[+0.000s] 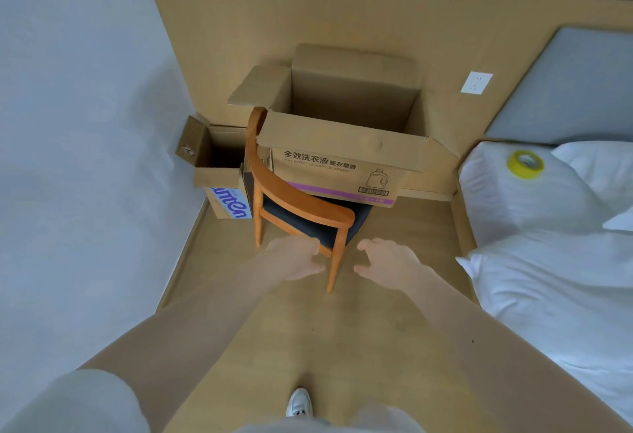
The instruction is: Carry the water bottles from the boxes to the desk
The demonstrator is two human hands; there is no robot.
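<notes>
A large open cardboard box (342, 144) with laundry detergent print sits on a wooden chair (301, 206) straight ahead. Its inside looks dark and no bottle shows in it. A smaller open box (219, 172) stands on the floor to the left, against the wall, its inside also dark. My left hand (294, 258) and my right hand (387, 261) are stretched forward side by side in front of the chair's near leg, fingers loosely bent, holding nothing. No water bottle and no desk are in view.
A bed with white pillows (534, 199) fills the right side, with a roll of yellow tape (525, 163) lying on a pillow. A grey wall runs along the left, a wooden panel with a socket (476, 82) stands behind the boxes. Wooden floor lies between wall and bed.
</notes>
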